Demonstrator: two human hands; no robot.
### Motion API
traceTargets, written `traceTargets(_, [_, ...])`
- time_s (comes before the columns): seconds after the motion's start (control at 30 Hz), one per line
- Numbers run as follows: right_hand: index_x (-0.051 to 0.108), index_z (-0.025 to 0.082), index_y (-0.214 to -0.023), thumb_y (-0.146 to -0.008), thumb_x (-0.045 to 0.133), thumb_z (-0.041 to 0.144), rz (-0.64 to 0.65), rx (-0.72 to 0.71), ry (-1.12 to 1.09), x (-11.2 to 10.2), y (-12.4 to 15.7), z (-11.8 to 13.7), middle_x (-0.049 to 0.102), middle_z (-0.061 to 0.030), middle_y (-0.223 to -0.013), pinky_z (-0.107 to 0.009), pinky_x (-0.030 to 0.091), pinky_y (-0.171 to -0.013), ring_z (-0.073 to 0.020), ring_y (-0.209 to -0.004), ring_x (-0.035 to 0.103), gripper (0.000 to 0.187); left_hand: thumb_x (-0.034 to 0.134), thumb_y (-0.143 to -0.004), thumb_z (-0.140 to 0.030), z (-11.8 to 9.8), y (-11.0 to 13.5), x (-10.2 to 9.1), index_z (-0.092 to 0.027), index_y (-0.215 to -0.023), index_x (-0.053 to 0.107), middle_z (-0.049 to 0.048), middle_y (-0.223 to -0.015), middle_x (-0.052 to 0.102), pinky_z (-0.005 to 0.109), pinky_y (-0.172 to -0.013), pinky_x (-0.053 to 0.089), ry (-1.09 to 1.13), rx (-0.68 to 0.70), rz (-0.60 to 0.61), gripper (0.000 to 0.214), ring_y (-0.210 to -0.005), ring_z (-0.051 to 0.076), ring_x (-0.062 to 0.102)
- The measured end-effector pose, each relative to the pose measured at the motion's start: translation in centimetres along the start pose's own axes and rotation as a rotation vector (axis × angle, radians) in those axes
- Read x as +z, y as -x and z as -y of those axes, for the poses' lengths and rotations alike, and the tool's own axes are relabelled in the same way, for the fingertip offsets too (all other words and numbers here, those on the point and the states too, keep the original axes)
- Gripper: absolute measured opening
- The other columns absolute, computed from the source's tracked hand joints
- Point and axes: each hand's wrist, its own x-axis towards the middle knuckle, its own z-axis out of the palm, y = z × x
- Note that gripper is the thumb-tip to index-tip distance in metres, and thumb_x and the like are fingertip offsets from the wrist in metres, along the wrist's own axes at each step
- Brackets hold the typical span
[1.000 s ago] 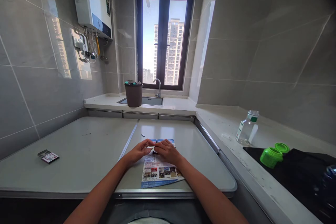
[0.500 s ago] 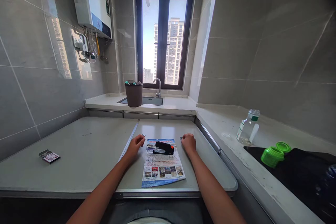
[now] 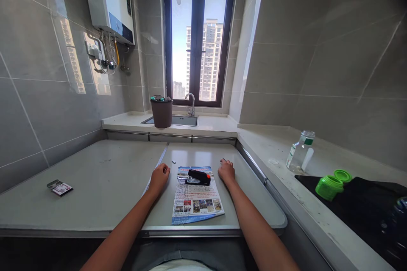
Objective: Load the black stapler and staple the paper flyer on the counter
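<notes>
A black stapler (image 3: 198,177) with a red-orange end lies on a printed leaflet (image 3: 197,199) in front of me. My left hand (image 3: 160,176) rests left of the leaflet with curled fingers, and nothing shows in them. Just beyond its fingertips, a short strip of staples (image 3: 173,162) lies on the table. To the right of the leaflet, my right hand (image 3: 227,170) is closed around a small, thin piece that looks like another staple strip (image 3: 224,159); only its tip shows past the fingers.
A small staple box (image 3: 60,188) sits on the left of the folding table (image 3: 104,203). Beyond stands a brown bin (image 3: 162,114) by the sink (image 3: 185,121). On the right counter are a glass bottle (image 3: 299,154) and an open green jar (image 3: 330,187).
My left hand has let go of its staple strip, which now lies on the table, and drawn back toward me. The right hand has tilted its small piece upward slightly.
</notes>
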Motion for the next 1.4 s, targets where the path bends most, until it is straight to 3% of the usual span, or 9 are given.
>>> traceTargets(0.13, [0.08,0.02,-0.117,-0.097,0.053,0.014,0.034,-0.006,0.004,0.0,0.2,0.1,0.074,-0.0165,-0.128,-0.034,0.048,-0.094,-0.0295,-0.125,0.063,0.034,0.072,-0.078,-0.009,0.6,-0.8,0.0,-0.022,-0.076,0.061,0.0071,-0.084,0.061,0.033,-0.083,0.037,-0.103,-0.012,0.023,0.017,-0.086,0.028,0.059])
traceTargets(0.27, [0.079,0.02,-0.116,-0.099,0.053,0.015,0.056,0.004,0.007,-0.1,0.3,0.2,0.074,-0.0145,-0.128,-0.033,0.047,-0.094,-0.0284,-0.127,0.064,0.031,0.063,-0.078,-0.001,0.6,-2.5,0.5,-0.02,-0.089,0.066,0.0098,-0.099,0.066,0.036,-0.095,0.044,-0.244,0.009,0.125,0.022,-0.103,0.029,0.063])
traceTargets(0.43, [0.078,0.021,-0.116,-0.099,0.053,0.016,0.073,0.011,0.003,-0.1,0.2,0.3,0.075,-0.013,-0.131,-0.034,0.047,-0.095,-0.0282,-0.128,0.064,0.03,0.052,-0.079,0.008,0.6,-5.1,1.4,-0.015,-0.117,0.072,0.0174,-0.135,0.067,0.039,-0.113,0.045,-0.405,0.072,0.273,0.048,-0.13,0.03,0.062])
traceTargets(0.57, [0.078,0.021,-0.114,-0.098,0.053,0.014,0.075,0.011,-0.006,-0.1,0.2,0.3,0.075,-0.0139,-0.129,-0.034,0.048,-0.094,-0.0283,-0.127,0.066,0.03,0.052,-0.078,0.012,1.1,-5.6,1.8,-0.016,-0.14,0.068,0.0151,-0.157,0.062,0.036,-0.124,0.039,-0.47,0.159,0.415,0.07,-0.148,0.025,0.055])
traceTargets(0.77, [0.08,0.021,-0.107,-0.094,0.056,0.012,0.051,-0.01,-0.055,0.1,0.0,0.2,0.078,-0.0152,-0.121,-0.035,0.05,-0.092,-0.0287,-0.119,0.07,0.029,0.05,-0.09,0.006,0.7,-4.8,1.2,-0.016,-0.131,0.074,0.0187,-0.139,0.071,0.039,-0.112,0.046,-0.589,0.233,0.462,0.052,-0.132,0.03,0.066])
traceTargets(0.9, [0.082,0.018,-0.096,-0.09,0.057,0.008,0.017,-0.046,-0.117,0.6,-0.1,0.2,0.079,-0.0177,-0.113,-0.035,0.051,-0.09,-0.0295,-0.111,0.071,0.028,0.052,-0.095,0.0,-0.1,-4.0,0.3,-0.015,-0.109,0.079,0.0177,-0.117,0.074,0.036,-0.099,0.048,-0.653,0.246,0.446,0.034,-0.11,0.028,0.07])
traceTargets(1.03, [0.08,0.019,-0.084,-0.085,0.059,0.004,-0.018,-0.131,-0.211,1.1,-0.1,0.7,0.077,-0.015,-0.101,-0.033,0.051,-0.091,-0.0265,-0.105,0.07,0.026,0.05,-0.097,0.0,-0.4,-2.8,-0.2,-0.014,-0.092,0.076,0.0176,-0.108,0.073,0.036,-0.093,0.048,-0.694,0.24,0.401,0.03,-0.106,0.03,0.068])
traceTargets(1.27, [0.075,0.021,-0.099,-0.103,0.058,0.027,0.031,-0.463,-0.459,0.2,1.1,3.2,0.073,-0.0068,-0.097,-0.033,0.052,-0.087,-0.0212,-0.09,0.066,0.019,0.044,-0.103,-0.004,-1.1,-0.5,0.9,-0.015,-0.111,0.071,0.0163,-0.109,0.076,0.04,-0.092,0.049,-0.623,0.272,0.295,0.03,-0.104,0.03,0.07])
traceTargets(1.4, [0.073,0.024,-0.115,-0.106,0.062,0.039,0.143,-0.666,-0.547,-0.2,2.5,4.7,0.075,-0.0054,-0.108,-0.032,0.052,-0.088,-0.0203,-0.099,0.067,0.021,0.047,-0.108,-0.014,-1.5,1.0,1.6,-0.017,-0.118,0.071,0.0134,-0.12,0.077,0.039,-0.099,0.051,-0.519,0.362,0.305,0.027,-0.11,0.027,0.071])
